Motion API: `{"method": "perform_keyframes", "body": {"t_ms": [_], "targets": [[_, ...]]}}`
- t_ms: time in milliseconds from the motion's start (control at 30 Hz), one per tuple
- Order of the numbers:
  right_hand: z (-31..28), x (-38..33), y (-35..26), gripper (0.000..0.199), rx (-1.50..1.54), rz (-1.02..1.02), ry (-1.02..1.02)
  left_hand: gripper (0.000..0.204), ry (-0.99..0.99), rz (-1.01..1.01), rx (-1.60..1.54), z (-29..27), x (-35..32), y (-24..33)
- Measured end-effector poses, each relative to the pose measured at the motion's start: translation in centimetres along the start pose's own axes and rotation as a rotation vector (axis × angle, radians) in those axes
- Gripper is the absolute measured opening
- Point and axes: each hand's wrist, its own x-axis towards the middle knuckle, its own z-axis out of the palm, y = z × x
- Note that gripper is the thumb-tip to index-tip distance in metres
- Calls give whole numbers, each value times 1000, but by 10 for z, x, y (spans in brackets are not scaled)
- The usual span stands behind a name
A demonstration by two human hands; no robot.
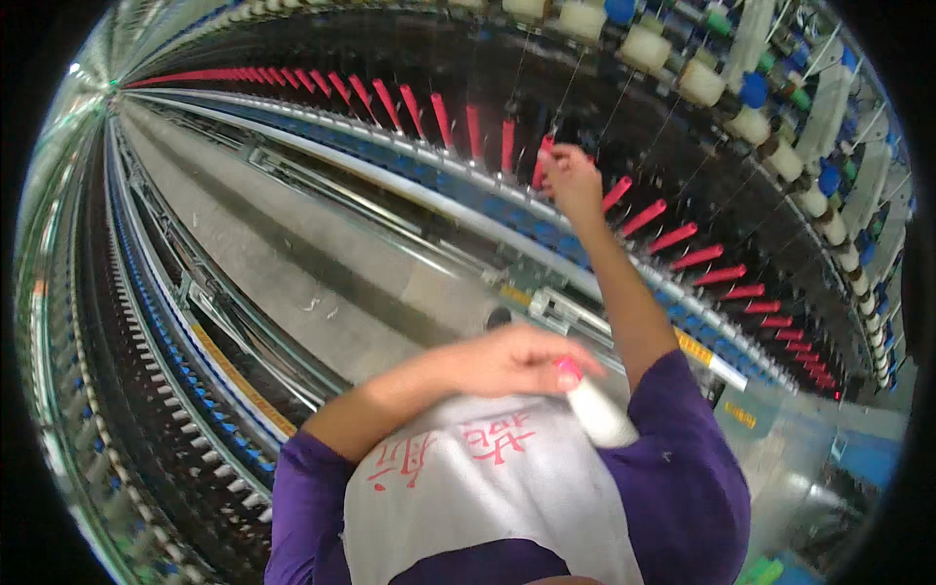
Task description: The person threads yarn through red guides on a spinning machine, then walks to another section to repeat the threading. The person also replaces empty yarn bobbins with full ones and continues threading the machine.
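My left hand (512,361) is closed on a bobbin wound with white yarn (598,413), in front of my chest; the pink tube end shows at the fingertips. My right arm reaches out to the spinning frame, and my right hand (573,183) has its fingers around the upper part of a pink bobbin tube (540,174) that stands in the row. More pink bobbin tubes (507,146) stand upright to its left, and others (643,216) lean outward to its right. How firmly the right fingers grip cannot be made out.
Cream yarn rolls (702,82) hang overhead with thin threads running down. A pale rail with blue parts (429,168) runs below the bobbins. Behind me to the left, a second machine (185,322) lines the grey aisle floor (263,263). I wear a white apron (487,478).
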Motion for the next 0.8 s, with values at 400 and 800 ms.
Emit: {"method": "perform_keyframes", "body": {"t_ms": [400,800], "targets": [[25,-48,101,18,-1113,-108,-320,9,-155,344,340,-173,15,-8],[-2,-185,115,67,-695,867,-384,14,274,-134,296,-236,55,-103]]}}
